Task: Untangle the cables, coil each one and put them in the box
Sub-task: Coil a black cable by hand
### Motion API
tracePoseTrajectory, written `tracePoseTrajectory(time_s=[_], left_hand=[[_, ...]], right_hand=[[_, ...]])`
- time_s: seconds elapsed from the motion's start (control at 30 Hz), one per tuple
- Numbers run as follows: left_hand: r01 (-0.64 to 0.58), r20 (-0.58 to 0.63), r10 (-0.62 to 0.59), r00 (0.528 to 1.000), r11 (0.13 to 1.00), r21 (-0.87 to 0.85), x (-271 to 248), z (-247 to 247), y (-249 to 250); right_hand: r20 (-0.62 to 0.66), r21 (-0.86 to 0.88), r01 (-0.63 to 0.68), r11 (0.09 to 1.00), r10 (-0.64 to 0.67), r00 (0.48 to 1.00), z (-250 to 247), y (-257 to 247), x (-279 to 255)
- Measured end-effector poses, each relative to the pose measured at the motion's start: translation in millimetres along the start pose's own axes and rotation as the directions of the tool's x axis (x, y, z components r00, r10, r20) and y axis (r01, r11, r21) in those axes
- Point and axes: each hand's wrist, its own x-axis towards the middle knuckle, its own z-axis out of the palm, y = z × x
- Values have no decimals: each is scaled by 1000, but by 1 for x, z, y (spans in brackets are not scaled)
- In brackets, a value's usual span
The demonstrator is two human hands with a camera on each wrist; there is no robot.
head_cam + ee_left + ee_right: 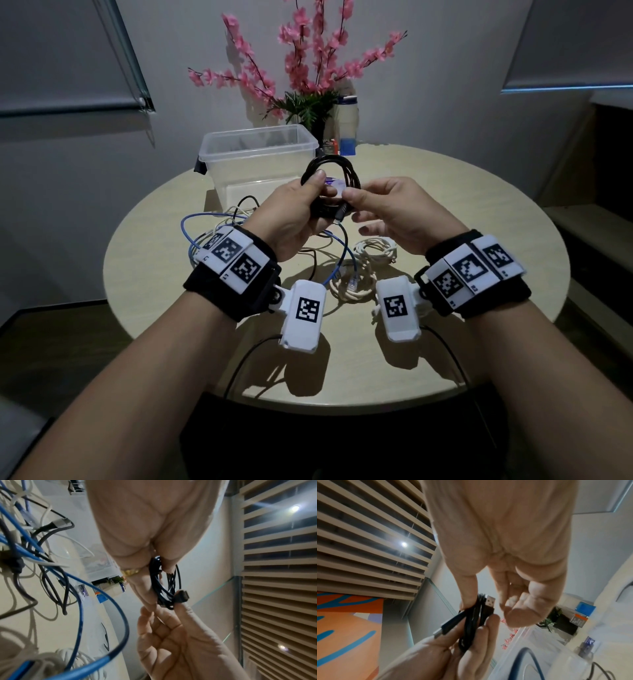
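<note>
Loose cables [219, 226] crowd the table [479, 219] before the open-topped box [260, 150]; its right side lies bare.

Black cable [330, 185] coil's lower part hidden by left hand [294, 219]; box [257, 161] contents unclear.

Coiled black cable [330, 186] held above loose blue cable [205, 222], white coils [375, 248] before clear box [257, 154].

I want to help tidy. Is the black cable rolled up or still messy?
Rolled up: the thin black cable forms a neat ring gripped by the left hand, right hand touching it.
</note>
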Motion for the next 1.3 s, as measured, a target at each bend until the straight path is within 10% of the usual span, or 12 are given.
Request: tracePoseTrajectory(time_s=[0.43, 0.7, 1.0, 1.3], left_hand=[[-49, 104, 4, 995, 896, 442, 0, -9, 3], [9, 215, -97, 972, 926, 378, 3, -9, -5], [-73, 53, 57, 997, 927, 369, 4, -8, -7], [-195, 90, 176, 980, 780, 594, 6, -9, -11]], right_hand=[[62, -142, 68, 987, -60, 996, 1, -1, 2], [-42, 47, 116, 992, -114, 993, 5, -2, 2], [105, 267, 25, 963, -55, 993, -3, -10, -5], [-25, 224, -15, 974, 22, 999, 0, -9, -3]])
